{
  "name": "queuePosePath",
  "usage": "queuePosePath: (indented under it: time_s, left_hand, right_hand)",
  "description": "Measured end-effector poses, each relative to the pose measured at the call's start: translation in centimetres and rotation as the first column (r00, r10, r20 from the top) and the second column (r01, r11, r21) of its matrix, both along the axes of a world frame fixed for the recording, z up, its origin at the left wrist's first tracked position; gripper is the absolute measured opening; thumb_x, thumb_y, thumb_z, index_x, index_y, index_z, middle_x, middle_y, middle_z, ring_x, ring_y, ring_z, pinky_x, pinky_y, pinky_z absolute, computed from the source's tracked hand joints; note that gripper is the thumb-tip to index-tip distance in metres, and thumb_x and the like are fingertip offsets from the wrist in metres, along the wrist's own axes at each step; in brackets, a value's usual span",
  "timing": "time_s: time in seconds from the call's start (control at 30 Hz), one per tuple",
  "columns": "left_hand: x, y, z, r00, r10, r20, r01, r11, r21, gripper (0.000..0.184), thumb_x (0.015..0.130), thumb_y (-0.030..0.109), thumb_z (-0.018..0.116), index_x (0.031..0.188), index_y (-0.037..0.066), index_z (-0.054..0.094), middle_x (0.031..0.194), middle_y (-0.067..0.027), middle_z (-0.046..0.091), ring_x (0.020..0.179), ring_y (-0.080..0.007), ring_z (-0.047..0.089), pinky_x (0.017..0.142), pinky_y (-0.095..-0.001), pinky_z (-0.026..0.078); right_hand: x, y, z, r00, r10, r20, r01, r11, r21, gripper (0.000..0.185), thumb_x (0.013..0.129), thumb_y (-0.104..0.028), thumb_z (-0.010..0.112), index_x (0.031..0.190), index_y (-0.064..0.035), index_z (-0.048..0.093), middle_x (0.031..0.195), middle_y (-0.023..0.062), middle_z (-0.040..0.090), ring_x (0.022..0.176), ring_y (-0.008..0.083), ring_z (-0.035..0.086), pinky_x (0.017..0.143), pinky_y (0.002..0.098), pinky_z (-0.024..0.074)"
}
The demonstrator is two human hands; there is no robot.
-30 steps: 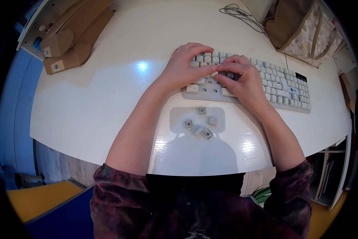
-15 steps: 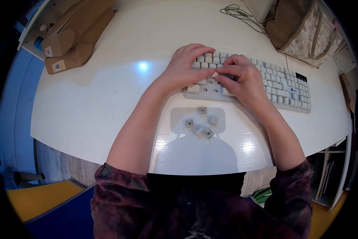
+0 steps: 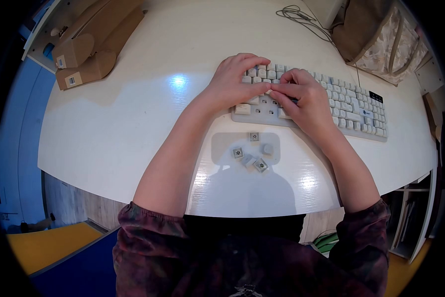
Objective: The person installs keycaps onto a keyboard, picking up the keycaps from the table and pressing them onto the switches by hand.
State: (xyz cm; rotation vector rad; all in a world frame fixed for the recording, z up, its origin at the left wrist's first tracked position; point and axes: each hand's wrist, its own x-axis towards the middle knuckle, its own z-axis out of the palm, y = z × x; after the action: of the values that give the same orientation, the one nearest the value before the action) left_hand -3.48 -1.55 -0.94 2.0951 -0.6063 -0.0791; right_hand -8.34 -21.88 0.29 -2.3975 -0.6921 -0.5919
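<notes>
A white keyboard (image 3: 287, 122) lies on the desk, with several bare switch spots near its front left corner. My left hand (image 3: 232, 81) rests across its left end, index finger bent over the upper keys and thumb stretched inward, steadying it. My right hand (image 3: 306, 99) is closed in a pinch on a keycap (image 3: 269, 92) among the left letter rows, close to the left thumb tip. Fingers mostly cover that keycap. Several loose keycaps (image 3: 260, 165) lie in front of the keyboard, some with their undersides up.
A grey translucent rectangular patch (image 3: 220, 146) lies under the loose keycaps. Folded brown cardboard (image 3: 91, 64) is at the back left. A coiled cable (image 3: 302, 19) and a brown patterned bag (image 3: 381, 44) stand at the back right. The desk's front edge is near my body.
The whole view has shifted slightly. Both hands stay in nearly the same place on the keyboard, with the right-hand pinch kept. The loose keycaps have not moved on the desk.
</notes>
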Motion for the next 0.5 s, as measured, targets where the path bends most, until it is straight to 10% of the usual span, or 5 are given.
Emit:
queuePosePath:
  time_s: [0.13, 0.5]
  left_hand:
    - [0.17, 0.04, -0.19, 1.000, -0.007, 0.004, 0.007, 1.000, -0.011, 0.056, 0.080, 0.033, 0.076, 0.131, 0.015, 0.059, 0.141, -0.0104, 0.045, 0.137, -0.0268, 0.036, 0.113, -0.0372, 0.032]
    - [0.25, 0.16, -0.33, 0.999, -0.039, 0.030, 0.039, 0.999, -0.013, 0.054, 0.083, 0.035, 0.074, 0.131, 0.014, 0.059, 0.139, -0.0083, 0.047, 0.133, -0.0261, 0.039, 0.111, -0.0366, 0.034]
  right_hand:
    - [0.04, 0.11, 0.22, 0.972, -0.045, -0.229, 0.070, 0.992, 0.102, 0.013, 0.078, -0.013, 0.075, 0.090, -0.0080, 0.076, 0.086, 0.0044, 0.064, 0.073, 0.0230, 0.062, 0.064, 0.0339, 0.0497]
    - [-0.08, 0.11, -0.19, 0.985, -0.030, -0.168, 0.055, 0.988, 0.146, 0.013, 0.076, -0.012, 0.076, 0.088, -0.0087, 0.076, 0.086, 0.0036, 0.063, 0.069, 0.0206, 0.063, 0.062, 0.0330, 0.0499]
